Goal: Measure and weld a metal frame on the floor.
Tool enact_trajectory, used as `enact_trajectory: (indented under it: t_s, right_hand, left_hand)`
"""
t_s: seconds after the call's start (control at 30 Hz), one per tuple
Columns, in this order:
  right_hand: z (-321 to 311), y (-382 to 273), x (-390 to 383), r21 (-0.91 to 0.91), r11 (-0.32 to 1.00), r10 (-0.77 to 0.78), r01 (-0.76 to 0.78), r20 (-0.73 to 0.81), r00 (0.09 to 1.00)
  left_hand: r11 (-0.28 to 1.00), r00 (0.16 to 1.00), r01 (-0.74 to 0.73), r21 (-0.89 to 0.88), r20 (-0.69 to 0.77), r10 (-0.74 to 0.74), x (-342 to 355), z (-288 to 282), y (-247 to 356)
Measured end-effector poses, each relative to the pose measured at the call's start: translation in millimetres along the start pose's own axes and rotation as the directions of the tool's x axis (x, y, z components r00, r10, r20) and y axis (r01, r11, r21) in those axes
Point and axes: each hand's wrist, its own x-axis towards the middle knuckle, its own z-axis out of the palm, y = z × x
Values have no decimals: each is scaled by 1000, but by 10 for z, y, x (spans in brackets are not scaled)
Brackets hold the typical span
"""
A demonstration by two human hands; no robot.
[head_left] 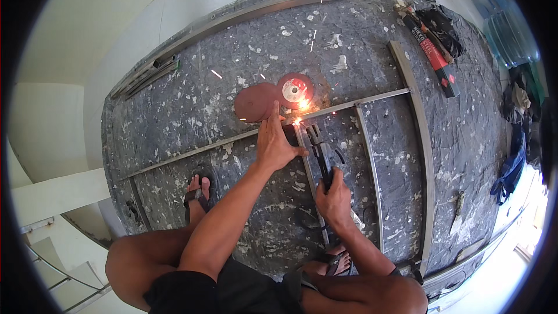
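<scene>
A bright arc with flying sparks burns where a short upright bar (311, 183) meets the long thin metal bar (226, 139) of a frame. My right hand (334, 200) is closed around the handle of a black welding electrode holder (321, 157), its jaws close below the arc. My left hand (275, 144) lies at the joint just left of the arc. Its fingers stretch forward over the long bar and its thumb reaches toward the upright bar. Two reddish-brown abrasive discs, a plain one (253, 104) and one with a pale centre (294, 89), lie partly overlapping beyond my fingertips.
Another upright bar (372, 180) and a thicker side bar (419, 157) stand to the right. Metal tubes (232, 20) lie along the far edge of the paint-spotted dark sheet (192, 104). A red-and-black box (433, 58) and a large water bottle (511, 38) are far right. My sandalled feet flank the work.
</scene>
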Motion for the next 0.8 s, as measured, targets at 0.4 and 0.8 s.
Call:
enact_trajectory:
  t_s: [0.4, 0.8]
  right_hand:
    - [51, -2, 32, -12, 1000, -25, 25, 18, 1000]
    - [-35, -6, 29, 17, 996, -94, 93, 34, 995]
  left_hand:
    - [998, 1000, -8, -61, -3, 8, 6, -28, -28]
    - [997, 999, -41, -59, 0, 41, 12, -17, -36]
